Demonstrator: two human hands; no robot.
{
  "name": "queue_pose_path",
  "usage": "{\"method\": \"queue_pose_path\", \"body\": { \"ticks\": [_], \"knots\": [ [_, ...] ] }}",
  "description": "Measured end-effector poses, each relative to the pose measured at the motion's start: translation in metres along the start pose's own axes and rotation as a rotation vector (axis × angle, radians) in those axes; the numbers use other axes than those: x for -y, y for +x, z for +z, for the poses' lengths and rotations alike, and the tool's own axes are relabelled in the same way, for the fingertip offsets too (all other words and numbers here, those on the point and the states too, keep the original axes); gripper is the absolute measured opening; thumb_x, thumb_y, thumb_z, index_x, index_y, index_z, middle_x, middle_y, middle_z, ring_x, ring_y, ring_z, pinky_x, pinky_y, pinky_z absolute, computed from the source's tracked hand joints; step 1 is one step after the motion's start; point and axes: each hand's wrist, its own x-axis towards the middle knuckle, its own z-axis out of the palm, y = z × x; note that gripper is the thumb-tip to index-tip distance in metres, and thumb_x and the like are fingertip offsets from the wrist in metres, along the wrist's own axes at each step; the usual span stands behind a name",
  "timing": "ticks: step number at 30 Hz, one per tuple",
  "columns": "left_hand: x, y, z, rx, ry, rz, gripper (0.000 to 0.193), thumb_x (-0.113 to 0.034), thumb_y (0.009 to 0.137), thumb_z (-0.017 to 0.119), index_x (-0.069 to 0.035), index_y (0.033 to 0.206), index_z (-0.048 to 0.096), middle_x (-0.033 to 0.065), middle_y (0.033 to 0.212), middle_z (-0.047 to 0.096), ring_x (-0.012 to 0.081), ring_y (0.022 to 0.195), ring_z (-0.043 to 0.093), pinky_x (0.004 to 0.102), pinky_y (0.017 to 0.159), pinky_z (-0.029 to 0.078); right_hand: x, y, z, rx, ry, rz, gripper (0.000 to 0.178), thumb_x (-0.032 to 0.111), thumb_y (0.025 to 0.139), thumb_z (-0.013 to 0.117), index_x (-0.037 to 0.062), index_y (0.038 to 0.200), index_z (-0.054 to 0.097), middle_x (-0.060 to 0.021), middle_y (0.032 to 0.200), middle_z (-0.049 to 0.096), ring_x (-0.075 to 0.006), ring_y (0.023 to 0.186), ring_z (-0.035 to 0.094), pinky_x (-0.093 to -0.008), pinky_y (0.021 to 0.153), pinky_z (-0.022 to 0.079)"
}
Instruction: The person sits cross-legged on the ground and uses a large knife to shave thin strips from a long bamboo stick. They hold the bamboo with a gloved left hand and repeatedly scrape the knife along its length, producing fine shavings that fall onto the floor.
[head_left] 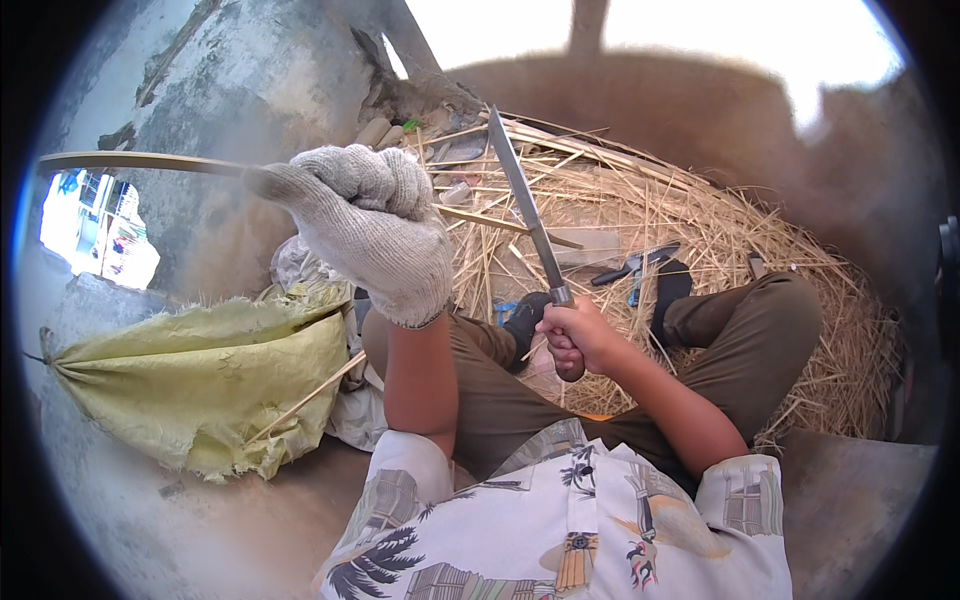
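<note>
My left hand (365, 225), in a grey-white knitted glove, is closed around a long, thin strip that looks like bamboo (150, 160). One length of the strip reaches out to the left; the other end comes out on the right side of the glove. My bare right hand (582, 335) grips the handle of a long, straight-bladed knife (522, 200), its blade pointing up and away from me. The lower blade crosses the strip's right end; whether they touch I cannot tell.
A heap of pale shavings and thin strips (800, 320) spreads across the floor ahead and to the right. A dark-handled tool (635, 265) lies between my feet. At left are a yellow-green woven sack (200, 385) and a worn wall (260, 90).
</note>
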Motion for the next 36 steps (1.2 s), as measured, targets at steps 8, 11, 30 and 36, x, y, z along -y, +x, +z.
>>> {"method": "queue_pose_path", "body": {
  "ticks": [8,11,30,36],
  "knots": [
    [-0.002,-0.009,0.008,0.053,-0.044,-0.027,0.062,-0.063,0.1,0.04,-0.016,0.061,0.029,-0.0058,0.051,0.022,0.0085,0.043,0.014,0.0268,0.037,0.014,-0.004,-0.01,0.02,-0.358,-0.67,-0.562,0.025,0.018,0.081,0.067,-0.0034,0.07,0.06,-0.0116,0.058,0.059,-0.0193,0.05,0.057,-0.038,0.051,0.045],
    [-0.004,-0.009,0.002,0.133,-0.09,-0.047,0.062,-0.063,0.1,0.04,-0.016,0.062,0.03,-0.0055,0.051,0.022,0.0084,0.043,0.015,0.0266,0.036,0.014,0.002,-0.005,0.013,-0.416,-0.859,-0.536,0.027,0.02,0.082,0.067,-0.0043,0.072,0.06,-0.0148,0.059,0.059,-0.0202,0.054,0.058,-0.041,0.058,0.047],
    [-0.007,0.004,-0.006,0.266,-0.173,-0.099,0.063,-0.066,0.099,0.039,-0.015,0.061,0.034,-0.0052,0.052,0.025,0.0087,0.043,0.021,0.0248,0.037,0.018,-0.031,0.051,-0.06,-0.082,0.376,0.265,0.016,0.01,0.077,0.062,0.0078,0.068,0.049,0.0004,0.053,0.039,-0.0122,0.039,0.037,-0.031,0.04,0.031],
    [0.018,0.005,-0.006,0.226,0.061,-0.051,0.061,-0.066,0.098,0.041,-0.014,0.065,0.039,-0.0032,0.057,0.029,0.0108,0.047,0.027,0.0271,0.042,0.023,-0.02,0.032,-0.029,-0.434,-0.092,0.002,0.019,0.009,0.078,0.063,0.0075,0.065,0.049,-0.0004,0.05,0.04,-0.0137,0.037,0.04,-0.0331,0.037,0.033]
  ]
}}
